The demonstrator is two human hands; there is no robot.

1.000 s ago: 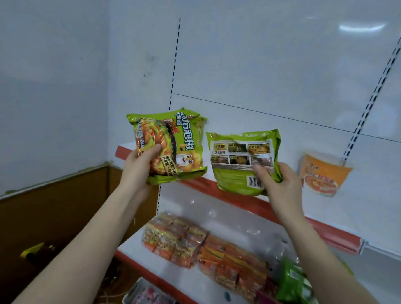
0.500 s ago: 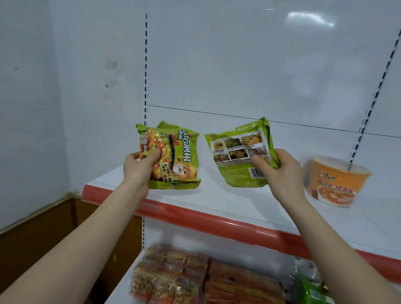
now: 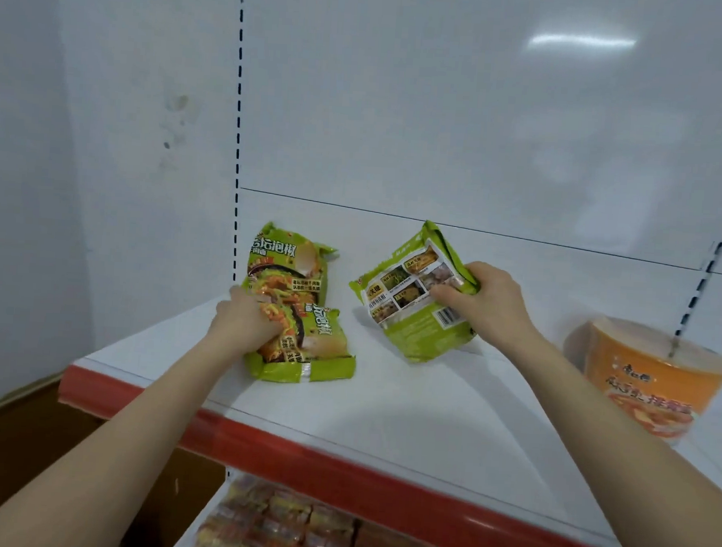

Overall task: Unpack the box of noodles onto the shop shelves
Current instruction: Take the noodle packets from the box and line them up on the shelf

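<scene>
Two green noodle packets lie front side up at the left of the white upper shelf [image 3: 385, 406]: one flat at the front [image 3: 316, 351], the other [image 3: 288, 260] propped behind it. My left hand [image 3: 244, 325] grips them at their left edge, fingers curled over the front one. A third green packet [image 3: 411, 323], back side with barcode facing me, stands tilted with its lower edge on the shelf. My right hand [image 3: 486, 302] holds it by its right side. The box is out of view.
An orange noodle bowl [image 3: 648, 384] stands on the same shelf at the right. A red strip [image 3: 339, 466] runs along the shelf's front edge. Several orange packets [image 3: 284, 526] lie on the shelf below. White back panel and wall close the left.
Both hands moved forward and down onto the shelf. The left hand's packets now lie on the shelf surface, and the right packet's lower edge has come down onto it.
</scene>
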